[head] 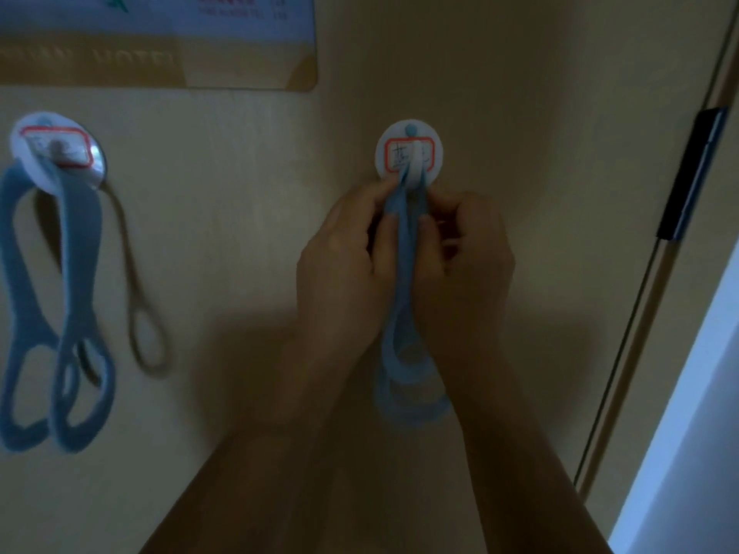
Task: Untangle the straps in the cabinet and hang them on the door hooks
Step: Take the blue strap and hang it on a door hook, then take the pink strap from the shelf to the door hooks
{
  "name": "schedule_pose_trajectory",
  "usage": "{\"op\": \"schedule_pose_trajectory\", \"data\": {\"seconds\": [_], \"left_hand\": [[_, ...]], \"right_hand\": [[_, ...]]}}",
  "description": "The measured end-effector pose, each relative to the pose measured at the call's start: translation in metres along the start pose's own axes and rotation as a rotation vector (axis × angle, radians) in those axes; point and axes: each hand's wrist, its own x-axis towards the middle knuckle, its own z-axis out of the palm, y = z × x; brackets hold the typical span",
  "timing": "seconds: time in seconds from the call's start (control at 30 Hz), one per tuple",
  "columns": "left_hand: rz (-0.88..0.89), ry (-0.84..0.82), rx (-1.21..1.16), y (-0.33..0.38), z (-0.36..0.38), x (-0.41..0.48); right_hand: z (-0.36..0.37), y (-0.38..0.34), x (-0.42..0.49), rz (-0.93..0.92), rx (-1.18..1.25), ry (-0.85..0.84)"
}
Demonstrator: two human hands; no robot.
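Observation:
A round white door hook (409,151) with a red-framed label sits on the beige door at centre. A light blue strap (404,249) runs up to this hook and hangs below in loops. My left hand (344,261) pinches the strap just under the hook. My right hand (464,257) grips it from the other side, fingers curled. A second round hook (56,147) at the left carries blue straps (24,281) that dangle in long loops. A thin beige strap (140,313) hangs beside them.
A framed notice (160,42) is fixed to the door above the hooks. A black hinge (692,173) sits on the door's right edge, with a bright gap beyond it at the lower right.

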Motion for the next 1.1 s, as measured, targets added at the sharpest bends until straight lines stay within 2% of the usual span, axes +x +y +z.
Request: {"op": "schedule_pose_trajectory", "data": {"seconds": [0.17,0.27,0.33,0.53,0.67,0.8,0.97,1.1], "left_hand": [[-0.044,-0.148,0.049,-0.022,-0.013,-0.044],[-0.034,-0.176,0.152,-0.039,-0.032,-0.076],[-0.107,-0.174,0.209,-0.048,-0.047,-0.102],[-0.388,-0.332,0.405,-0.066,-0.101,-0.176],[-0.467,-0.351,0.570,-0.066,-0.143,-0.215],[-0.618,-0.392,0.680,-0.048,-0.196,-0.258],[-0.819,-0.350,0.816,-0.001,-0.266,-0.324],[-1.017,-0.256,0.918,0.055,-0.320,-0.387]], "right_hand": [[0.001,0.012,-0.049,-0.258,-0.247,0.023],[-0.004,0.017,-0.088,-0.279,-0.259,-0.024],[-0.005,0.016,-0.113,-0.251,-0.260,-0.090],[0.003,0.005,-0.182,-0.091,-0.168,-0.500],[0.009,-0.026,-0.223,-0.206,-0.106,-0.719],[0.019,-0.068,-0.270,-0.069,0.090,-0.937],[0.019,-0.133,-0.328,-0.084,0.272,-1.307],[-0.003,-0.201,-0.374,-0.155,0.387,-1.554]]}}
